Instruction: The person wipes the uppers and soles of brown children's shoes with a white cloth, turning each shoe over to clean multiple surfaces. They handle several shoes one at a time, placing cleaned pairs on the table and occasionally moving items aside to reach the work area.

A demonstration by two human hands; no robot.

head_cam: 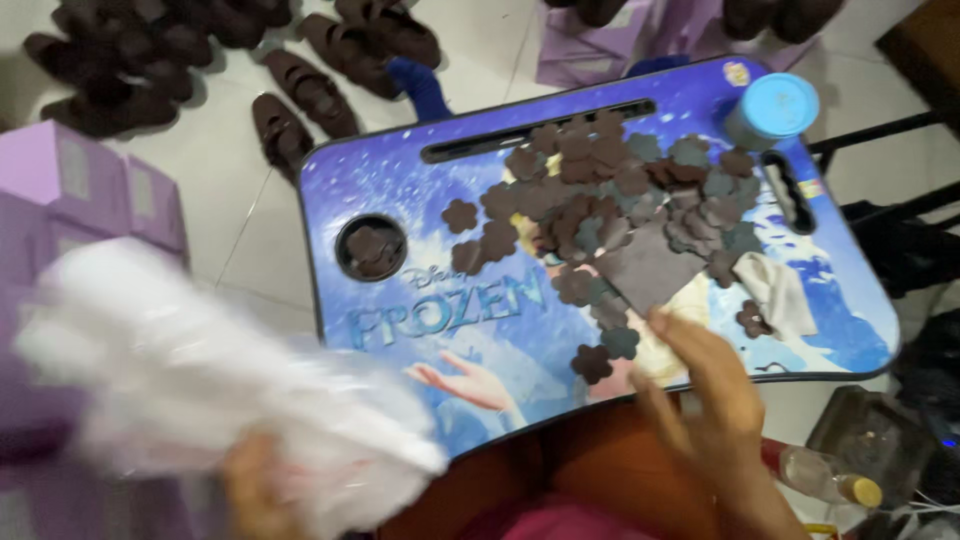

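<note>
Gripping a blurred white plastic bag (200, 380) at seven o'clock, the left hand (255, 490) is closed; the right hand (705, 385) lies open at five o'clock, touching the brown flower cutouts (600, 190) on the lap tray (400, 180), whose round cup hole (371, 247) at nine o'clock holds more.

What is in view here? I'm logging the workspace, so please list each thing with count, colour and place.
lap table: one, blue printed top, centre
flower cut-outs: a heap, too many to count, brown and grey, on the table's upper middle
round cup hole: one, in the table's left part, brown cut-outs inside
cylinder container: one, light blue, table's far right corner
cloth scrap: one, pale beige, table's right side
shoes: several, dark brown, on the floor, top left
boxes: several, purple, left edge and top
bottle: one, clear with yellow cap, lying bottom right
plastic bag: one, white, blurred, lower left
left hand: grips the bag
right hand: at the table's near edge, fingertips on a grey sheet
</note>
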